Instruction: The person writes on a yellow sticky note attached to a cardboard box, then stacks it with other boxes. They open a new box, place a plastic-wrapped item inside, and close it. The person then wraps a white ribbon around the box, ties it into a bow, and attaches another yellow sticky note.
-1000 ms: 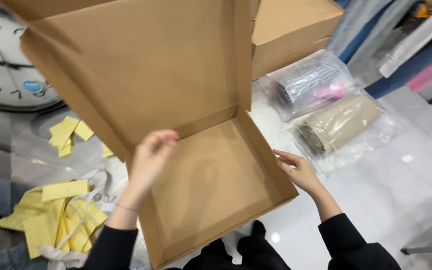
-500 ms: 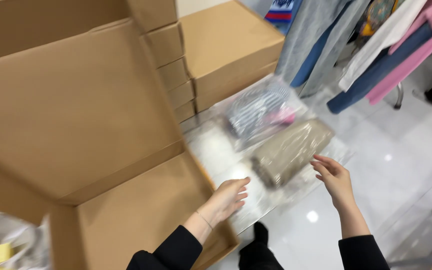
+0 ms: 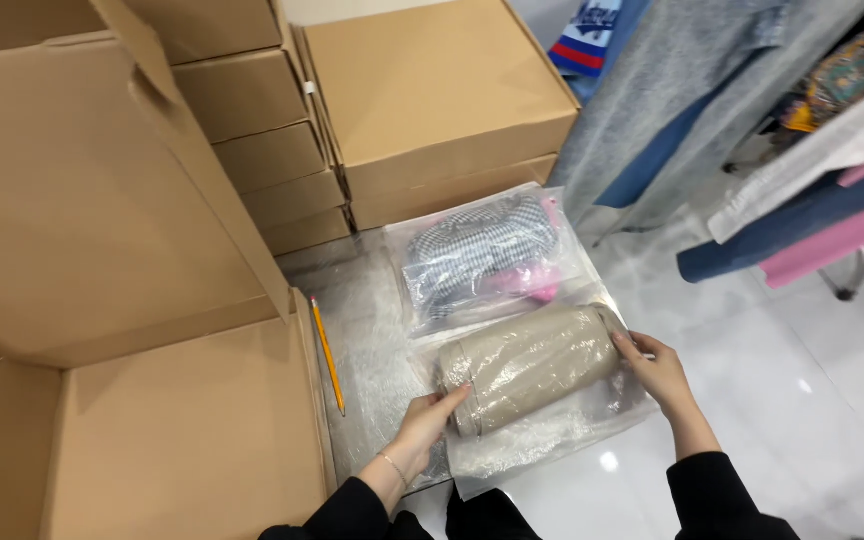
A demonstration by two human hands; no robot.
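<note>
An open cardboard box [image 3: 152, 440] fills the lower left of the view, its raised lid [image 3: 92, 200] leaning up and back over it, with its front corner and side flap hanging just above the box's right wall. Behind, stacked closed boxes [image 3: 432, 100] stand against the far edge of a clear plastic sheet [image 3: 372, 330] spread on a white floor [image 3: 802, 400]. Hanging clothes [image 3: 752, 130] crowd the upper right. On the sheet lie two clear bags: a checked and pink bundle [image 3: 487, 255] farther off, and nearer, touching it or nearly so, a rolled beige bundle [image 3: 527, 365]. The left hand [image 3: 427, 425] clasps the beige bundle's left end, fingers curled on top; the right hand [image 3: 657, 370] grips its right end, fingers closed on the bag, though how firmly cannot be told through the glossy film. A yellow pencil [image 3: 327, 352] lies between the box's right wall and the bundles. To lift well, it seems wise to hold the roll itself at both ends, not the loose slippery film, and keep it level. The way left crosses the pencil and the box wall, under the lid's corner; the box floor is open, and the white floor to the right is free
</note>
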